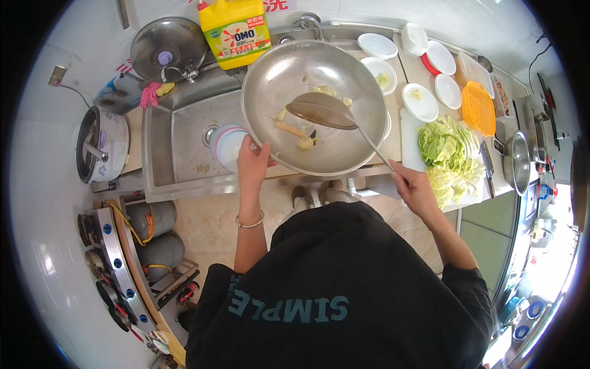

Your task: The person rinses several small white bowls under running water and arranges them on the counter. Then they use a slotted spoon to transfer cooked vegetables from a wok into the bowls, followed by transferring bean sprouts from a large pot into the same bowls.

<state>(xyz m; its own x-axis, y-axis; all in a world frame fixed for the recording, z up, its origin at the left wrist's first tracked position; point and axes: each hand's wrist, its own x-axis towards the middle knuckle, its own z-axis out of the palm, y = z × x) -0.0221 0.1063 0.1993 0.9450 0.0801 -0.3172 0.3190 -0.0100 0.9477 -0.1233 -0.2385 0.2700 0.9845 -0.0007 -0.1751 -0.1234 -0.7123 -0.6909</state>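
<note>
A wide metal wok (341, 157) sits tilted over the right part of the sink and the counter edge. My left hand (253, 159) grips its near-left rim. In my right hand (412, 184) is the handle of a large, long-handled metal ladle (320, 110), whose broad head hangs over the wok. Pale cabbage scraps (305, 143) and a light brown strip (289, 129) lie inside the wok, with a small dark piece beside them. Partly behind my left hand, stacked bowls (229, 145) stand in the sink (184, 124).
Cut cabbage (447, 157) covers a white board at right, beside a knife (487, 170). White bowls (420, 102) and an orange basket (478, 108) stand behind it. A yellow detergent jug (237, 34) and metal lid (168, 48) are at the back. Gas cylinders (152, 219) stand lower left.
</note>
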